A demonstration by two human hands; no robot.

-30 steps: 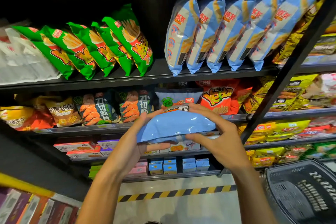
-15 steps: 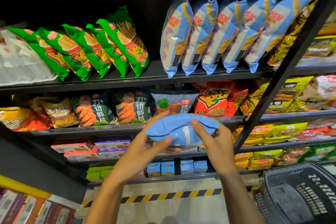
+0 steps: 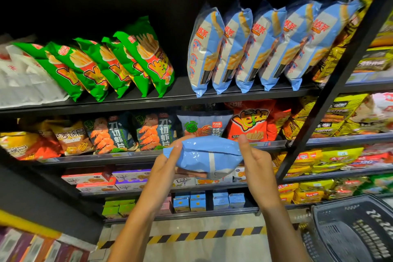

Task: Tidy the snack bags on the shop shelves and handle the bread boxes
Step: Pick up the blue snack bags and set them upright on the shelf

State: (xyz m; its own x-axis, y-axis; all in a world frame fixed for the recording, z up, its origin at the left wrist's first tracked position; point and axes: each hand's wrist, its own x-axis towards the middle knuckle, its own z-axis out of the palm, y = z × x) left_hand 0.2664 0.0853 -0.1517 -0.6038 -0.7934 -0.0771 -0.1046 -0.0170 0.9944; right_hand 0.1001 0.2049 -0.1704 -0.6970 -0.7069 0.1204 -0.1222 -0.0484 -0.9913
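Blue snack bag point(image 3: 204, 155) gripped at both ends, left hand point(image 3: 168, 168) and right hand point(image 3: 258, 168) curled round it; next, we judge, shelving beside the blue row point(image 3: 261, 47).

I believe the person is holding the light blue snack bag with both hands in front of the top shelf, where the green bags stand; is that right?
Not quite. Both the left hand and the right hand do hold the light blue snack bag, but the head view shows it in front of the second shelf, level with the shrimp-chip bags. The green bags stand on the shelf above it.
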